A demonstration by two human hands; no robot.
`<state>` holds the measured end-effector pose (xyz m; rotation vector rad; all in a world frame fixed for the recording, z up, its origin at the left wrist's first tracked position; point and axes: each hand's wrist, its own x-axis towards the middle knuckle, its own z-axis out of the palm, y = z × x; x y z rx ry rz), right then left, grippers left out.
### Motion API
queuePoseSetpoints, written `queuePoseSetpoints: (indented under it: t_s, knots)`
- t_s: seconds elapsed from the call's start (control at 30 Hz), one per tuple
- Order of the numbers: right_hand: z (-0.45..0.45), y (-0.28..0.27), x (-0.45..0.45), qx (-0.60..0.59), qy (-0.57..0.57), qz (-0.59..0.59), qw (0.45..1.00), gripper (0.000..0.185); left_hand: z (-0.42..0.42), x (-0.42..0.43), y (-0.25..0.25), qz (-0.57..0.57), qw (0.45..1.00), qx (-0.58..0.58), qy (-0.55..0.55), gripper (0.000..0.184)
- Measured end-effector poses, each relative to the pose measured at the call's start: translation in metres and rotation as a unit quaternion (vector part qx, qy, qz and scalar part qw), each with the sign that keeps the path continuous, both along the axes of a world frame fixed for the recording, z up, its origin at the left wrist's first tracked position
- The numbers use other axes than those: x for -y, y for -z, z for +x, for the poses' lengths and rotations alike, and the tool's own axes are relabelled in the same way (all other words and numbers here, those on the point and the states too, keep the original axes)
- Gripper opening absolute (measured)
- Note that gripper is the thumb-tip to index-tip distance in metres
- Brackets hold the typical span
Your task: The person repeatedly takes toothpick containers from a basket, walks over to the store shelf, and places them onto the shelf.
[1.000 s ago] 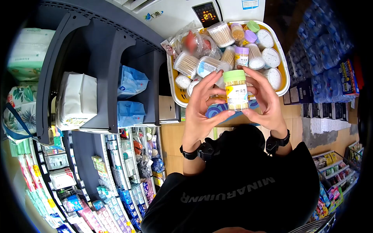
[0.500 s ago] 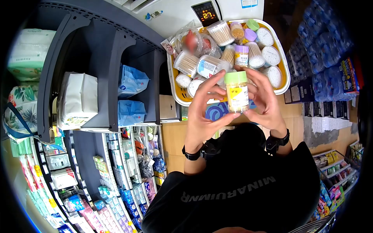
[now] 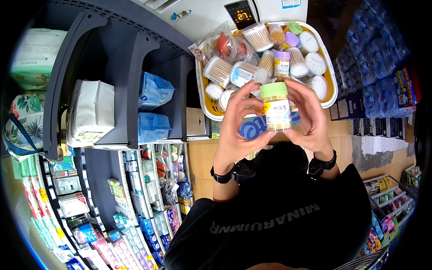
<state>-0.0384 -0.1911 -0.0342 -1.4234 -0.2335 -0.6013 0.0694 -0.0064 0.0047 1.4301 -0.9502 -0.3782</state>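
Observation:
A clear jar of toothpicks (image 3: pixel 277 112) with a light green lid stands upright between my hands, its white and yellow label towards me. My left hand (image 3: pixel 238 128) grips its left side with thumb and fingers. On the other side, the fingers and thumb of my right hand (image 3: pixel 310 119) close round it. Just beyond is a yellow and white basket (image 3: pixel 334 90) full of clear tubs of cotton swabs (image 3: pixel 257 37) and more toothpick jars. One toothpick jar with a purple lid (image 3: pixel 281 63) is among them. Red items in clear plastic (image 3: pixel 223 45) lie at the basket's left.
A dark shelf unit (image 3: pixel 121 85) on the left holds white tissue packs (image 3: pixel 92 112) and blue packs (image 3: pixel 155 92). Below it are racks of small packaged goods (image 3: pixel 135 202). Wrapped blue bottles (image 3: pixel 382 94) are stacked at right. A white appliance with a lit display (image 3: pixel 241 15) stands behind the basket.
The toothpick jar has turned between my fingers, so a different part of its label faces me. Both hands stay in nearly the same place. The view has shifted slightly.

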Motion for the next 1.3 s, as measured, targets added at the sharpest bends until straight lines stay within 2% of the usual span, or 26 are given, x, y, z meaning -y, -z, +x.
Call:
queuePoseSetpoints:
  t_s: [0.27,0.33,0.4,0.67,0.97,1.07,1.13,1.3]
  knots:
    - [0.000,-0.009,0.001,0.034,0.031,-0.074,0.996,0.088,0.003,0.002,0.011,0.033,0.999,-0.011,0.035,0.108]
    - [0.001,-0.010,0.003,0.032,0.034,-0.083,0.995,0.085,0.005,0.004,0.012,0.035,0.999,0.007,0.038,0.097]
    - [0.000,-0.013,0.004,0.030,0.037,-0.092,0.995,0.083,0.006,0.005,0.013,0.029,0.999,-0.014,0.036,0.096]
    - [-0.003,-0.013,0.001,-0.051,0.017,-0.019,0.998,0.067,0.009,0.004,0.023,0.037,0.999,-0.029,0.002,0.097]
    - [-0.004,-0.007,-0.005,-0.099,0.034,0.049,0.993,0.058,0.005,0.005,0.021,0.058,0.996,-0.063,-0.023,0.079]
    - [-0.004,-0.007,-0.006,-0.120,0.023,0.070,0.990,0.059,0.002,0.006,0.022,0.069,0.994,-0.082,-0.026,0.074]
    - [-0.005,-0.009,-0.009,-0.133,0.012,0.092,0.987,0.059,-0.001,0.008,0.023,0.043,0.989,-0.135,-0.036,0.068]
    - [-0.006,-0.008,-0.013,-0.149,-0.015,0.144,0.978,0.061,-0.005,0.009,0.015,0.060,0.988,-0.134,-0.052,0.060]
